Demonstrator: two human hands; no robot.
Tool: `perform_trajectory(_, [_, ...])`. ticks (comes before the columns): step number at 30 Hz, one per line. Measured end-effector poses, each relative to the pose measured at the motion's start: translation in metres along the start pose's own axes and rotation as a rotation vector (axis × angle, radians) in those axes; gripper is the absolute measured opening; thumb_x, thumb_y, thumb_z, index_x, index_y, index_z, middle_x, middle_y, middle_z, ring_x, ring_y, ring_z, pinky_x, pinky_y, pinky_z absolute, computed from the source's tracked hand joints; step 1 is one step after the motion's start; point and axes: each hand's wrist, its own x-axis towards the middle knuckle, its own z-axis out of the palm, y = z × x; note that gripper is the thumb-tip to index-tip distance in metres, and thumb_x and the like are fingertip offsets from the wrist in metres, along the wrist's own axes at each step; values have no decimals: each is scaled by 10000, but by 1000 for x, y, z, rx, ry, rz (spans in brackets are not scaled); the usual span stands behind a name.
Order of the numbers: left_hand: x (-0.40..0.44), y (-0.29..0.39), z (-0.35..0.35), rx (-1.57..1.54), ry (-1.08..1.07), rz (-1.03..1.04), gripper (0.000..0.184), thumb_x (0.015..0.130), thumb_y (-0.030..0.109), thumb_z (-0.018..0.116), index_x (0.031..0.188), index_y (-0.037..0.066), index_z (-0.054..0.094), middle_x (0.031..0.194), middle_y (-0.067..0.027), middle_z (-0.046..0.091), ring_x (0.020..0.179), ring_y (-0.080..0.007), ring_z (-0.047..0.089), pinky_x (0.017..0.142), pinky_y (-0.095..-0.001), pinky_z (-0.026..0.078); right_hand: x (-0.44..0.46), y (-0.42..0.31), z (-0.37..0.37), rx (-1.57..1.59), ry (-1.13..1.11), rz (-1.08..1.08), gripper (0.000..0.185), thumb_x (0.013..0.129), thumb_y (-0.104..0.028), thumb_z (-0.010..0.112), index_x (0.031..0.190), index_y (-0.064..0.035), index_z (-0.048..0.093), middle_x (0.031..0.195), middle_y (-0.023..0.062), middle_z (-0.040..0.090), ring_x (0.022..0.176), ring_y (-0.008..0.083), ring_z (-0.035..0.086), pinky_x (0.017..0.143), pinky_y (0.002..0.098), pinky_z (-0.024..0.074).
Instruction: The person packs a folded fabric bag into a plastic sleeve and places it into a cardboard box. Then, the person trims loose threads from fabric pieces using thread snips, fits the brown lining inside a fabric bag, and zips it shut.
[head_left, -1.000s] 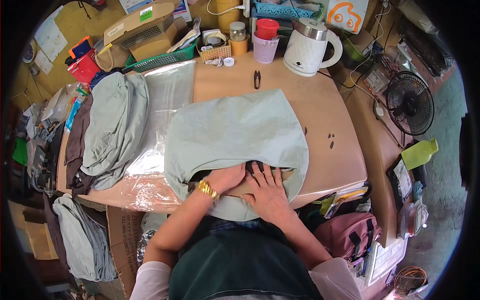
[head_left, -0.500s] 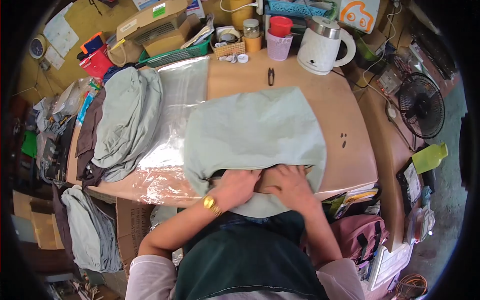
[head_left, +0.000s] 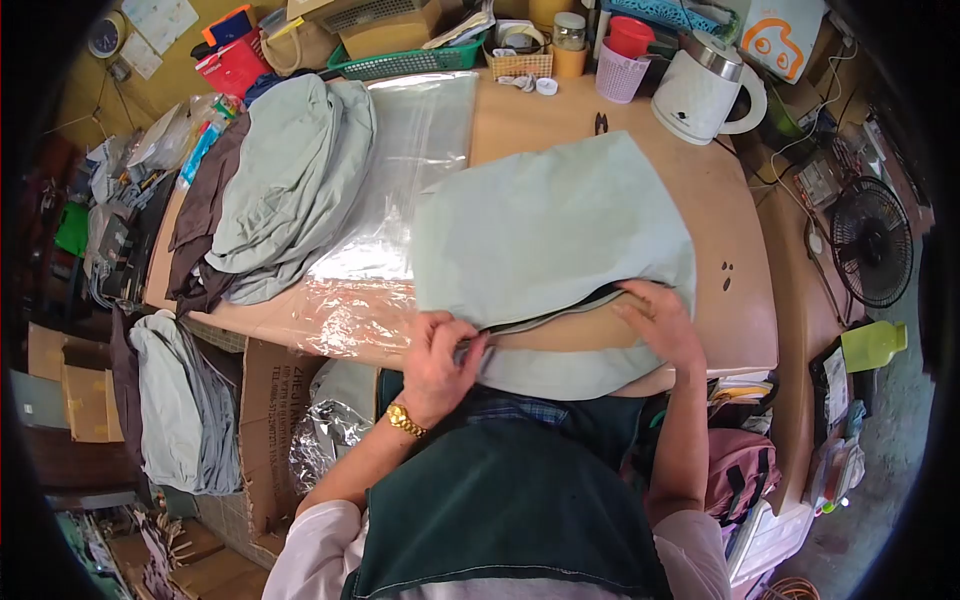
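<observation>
A pale grey-green fabric cover [head_left: 555, 220] lies flat across the front of the table, with a long slit-like opening along its near side. A dark strip edges the slit, and a tan surface shows inside it; I cannot tell if that is board or table. At the left end of the slit, my left hand [head_left: 438, 365], with a gold watch on its wrist, is closed on the cover's edge. My right hand [head_left: 662, 320] is at the right end, fingers curled at the upper edge and thumb lower.
Clear plastic sheeting [head_left: 385, 230] lies left of the cover, beside a heap of grey-green and brown fabric [head_left: 290, 190]. Small black snips [head_left: 601, 123] lie beyond the cover. A white kettle [head_left: 697, 90] and a pink cup [head_left: 622, 75] stand at the back. A fan [head_left: 872, 240] is at right.
My hands have come out of the opening and moved apart to its two ends. The cover lies turned slightly, its slit now slanting up to the right. The camera view has shifted.
</observation>
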Motion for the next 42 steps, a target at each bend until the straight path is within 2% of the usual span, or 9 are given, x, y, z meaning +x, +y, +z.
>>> perform_trajectory(5, [8, -12, -9, -46, -342, -189, 322, 750, 236, 797, 891, 51, 574, 800, -79, 569, 693, -256, 599, 603, -353, 498, 4, -19, -5, -35, 87, 82, 206, 836, -92, 672, 1005, 24, 656, 951, 182, 683, 879, 341, 657, 790, 367, 506])
perform_trajectory(7, [10, -11, -3, 23, -371, -135, 266, 779, 208, 768, 891, 40, 595, 787, -99, 587, 688, -279, 605, 616, -369, 498, 1, -38, 14, -215, 245, -155, 153, 851, -57, 662, 980, 24, 660, 863, 140, 689, 767, 175, 656, 696, 302, 500])
perform_trajectory(11, [14, -9, 7, -73, -357, -125, 177, 804, 138, 730, 897, 22, 632, 775, -116, 606, 693, -301, 609, 631, -382, 498, -10, -77, 70, -24, 72, -32, 57, 849, -48, 667, 869, 6, 660, 798, 133, 664, 648, 149, 624, 587, 288, 487])
perform_trajectory(21, [26, 17, -13, -390, -394, -84, 289, 763, -89, 631, 1025, 15, 696, 788, -100, 586, 628, -237, 557, 564, -322, 445, -16, -90, 112, 773, -26, 224, 287, 863, -53, 684, 1101, 29, 546, 891, 80, 700, 839, 90, 649, 705, 273, 532])
perform_trajectory(25, [22, 18, -14, -259, -460, -25, 359, 754, -67, 644, 1082, 63, 708, 990, -110, 591, 823, -226, 579, 735, -325, 464, -16, -80, 115, 829, 31, 238, 239, 862, -12, 665, 1070, 21, 553, 860, 42, 679, 781, 38, 596, 666, 220, 501])
perform_trajectory(27, [14, 15, -10, -230, -211, -114, 540, 798, -48, 657, 1316, 67, 558, 1111, -124, 535, 930, -210, 592, 875, -311, 457, -18, -76, 116, 675, 28, 212, 183, 890, 45, 615, 1054, 14, 539, 887, 17, 634, 725, 26, 543, 604, 186, 435])
perform_trajectory(28, [4, 16, 1, -969, -169, -545, 685, 863, 4, 646, 1466, 44, 324, 1311, -169, 471, 1160, -232, 531, 1011, -345, 409, -19, -80, 116, 760, 72, 203, 125, 900, 41, 602, 1010, 14, 551, 857, 8, 626, 727, 22, 540, 608, 182, 434])
perform_trajectory(31, [12, 20, 1, -1211, -215, -810, 741, 887, 35, 645, 1486, 10, 208, 1402, -175, 432, 1237, -230, 494, 1040, -360, 393, -17, -79, 120, 843, 97, 168, 125, 898, 45, 603, 1007, 17, 549, 842, 5, 622, 716, 20, 538, 605, 179, 431])
perform_trajectory(42, [10, -1, 10, -1241, -655, -819, 462, 927, 147, 613, 1325, -26, 456, 1258, -96, 583, 1134, -170, 559, 984, -325, 438, -17, -81, 98, 345, 107, 106, 337, 734, -90, 792, 964, -18, 556, 721, 31, 581, 614, 120, 540, 570, 285, 448])
